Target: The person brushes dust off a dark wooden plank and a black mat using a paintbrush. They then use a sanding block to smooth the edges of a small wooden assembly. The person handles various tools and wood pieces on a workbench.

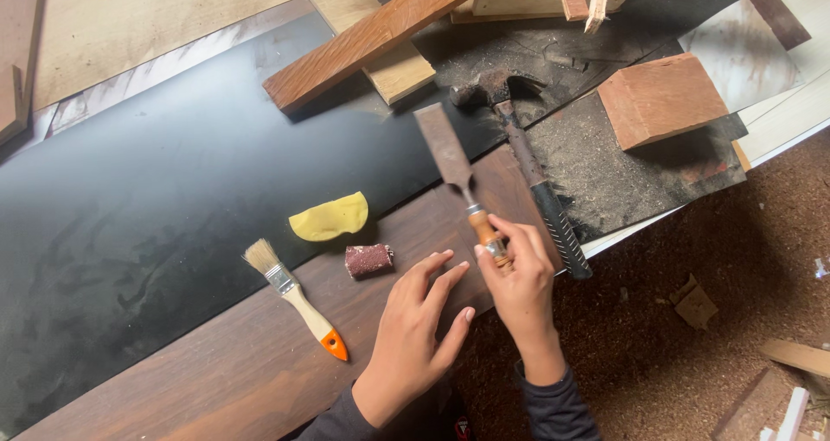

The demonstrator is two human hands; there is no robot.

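1. Hands first: our right hand [519,268] is closed around the wooden handle of a wide chisel [458,177], fingers wrapped at the metal collar, with the rusty blade pointing away to the far left.
2. Our left hand [415,329] lies open and flat, fingers spread, palm down on the dark stained board [216,372]; it grips nothing.
3. We see the chisel blade raised over the far edge of that board, where the board meets the black sheet [156,199].
4. Just right of the chisel lies a hammer [527,160], its head far and its ribbed black grip near, close to our right hand.
5. Left of our left hand sits a small roll of reddish sandpaper [369,260] on the board, and just beyond it a yellow sponge [329,217] on the black sheet.
6. Farther left, a paintbrush [294,294] with an orange-tipped wooden handle rests on the board, bristles pointing far.
7. At the far side lie a long reddish plank [372,39] and, to the right, a square wooden block [661,99].
8. Sawdust covers the floor [692,259] at the right.
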